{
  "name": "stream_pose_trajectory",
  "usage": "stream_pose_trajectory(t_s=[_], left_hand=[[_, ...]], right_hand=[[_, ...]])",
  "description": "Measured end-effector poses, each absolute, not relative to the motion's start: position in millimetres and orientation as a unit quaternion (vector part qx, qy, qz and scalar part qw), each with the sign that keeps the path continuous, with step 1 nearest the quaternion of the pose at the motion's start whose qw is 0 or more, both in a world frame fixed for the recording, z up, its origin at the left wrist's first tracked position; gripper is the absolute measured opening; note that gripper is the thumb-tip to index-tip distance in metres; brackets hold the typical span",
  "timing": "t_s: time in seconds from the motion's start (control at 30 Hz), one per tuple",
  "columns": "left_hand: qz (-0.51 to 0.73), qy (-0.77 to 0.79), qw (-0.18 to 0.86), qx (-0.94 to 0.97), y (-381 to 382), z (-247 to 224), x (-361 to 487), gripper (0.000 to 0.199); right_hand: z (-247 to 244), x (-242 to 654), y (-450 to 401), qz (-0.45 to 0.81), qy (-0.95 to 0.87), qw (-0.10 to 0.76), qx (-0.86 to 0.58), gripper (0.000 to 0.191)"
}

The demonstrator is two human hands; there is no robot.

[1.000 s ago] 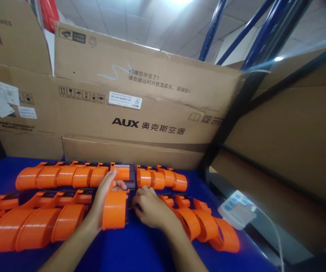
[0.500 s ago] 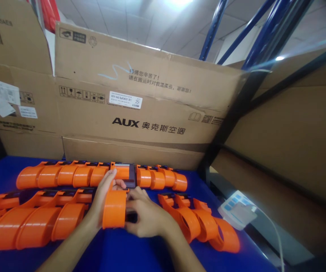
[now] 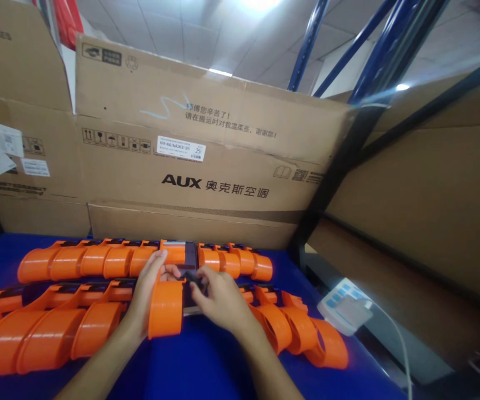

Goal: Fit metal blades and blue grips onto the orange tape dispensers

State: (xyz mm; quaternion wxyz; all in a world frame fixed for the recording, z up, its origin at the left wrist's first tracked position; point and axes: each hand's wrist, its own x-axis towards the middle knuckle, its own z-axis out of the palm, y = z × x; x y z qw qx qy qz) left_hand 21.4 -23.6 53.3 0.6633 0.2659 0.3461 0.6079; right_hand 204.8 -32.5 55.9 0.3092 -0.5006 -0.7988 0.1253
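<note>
My left hand (image 3: 147, 291) grips an orange plastic ring-shaped part (image 3: 165, 309) with a flat arm, held upright above the blue surface. At its upper right, my right hand (image 3: 215, 294) pinches a small black piece (image 3: 193, 279) between thumb and fingers, close against the orange part; whether the two are joined I cannot tell. Behind both hands lies a dark flat object (image 3: 190, 256) with an orange part partly over it. My left fingertips are partly hidden behind the orange part.
Rows of similar orange parts (image 3: 52, 339) with black pieces lie to the left, with more orange parts (image 3: 281, 325) to the right. Cardboard (image 3: 206, 216) walls the back. A white power strip (image 3: 344, 305) with a cable sits at the right edge, near a dark rack post (image 3: 323, 194).
My right hand has risen slightly, and the black piece in its fingers now shows beside the orange part. My left hand keeps its grip. The view has shifted slightly.
</note>
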Motion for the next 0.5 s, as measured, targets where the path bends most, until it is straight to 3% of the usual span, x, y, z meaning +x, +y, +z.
stream_pose_trajectory(t_s=[0.2, 0.5], left_hand=[[0.637, 0.367, 0.606, 0.305, -24, 48, 22, 0.041], [0.590, 0.382, 0.606, 0.373, -23, 34, 31, 0.045]], right_hand=[[59, 213, -24, 0.057, -0.671, 0.534, -0.510, 0.021], [57, 210, -27, 0.054, -0.708, 0.545, -0.447, 0.026]])
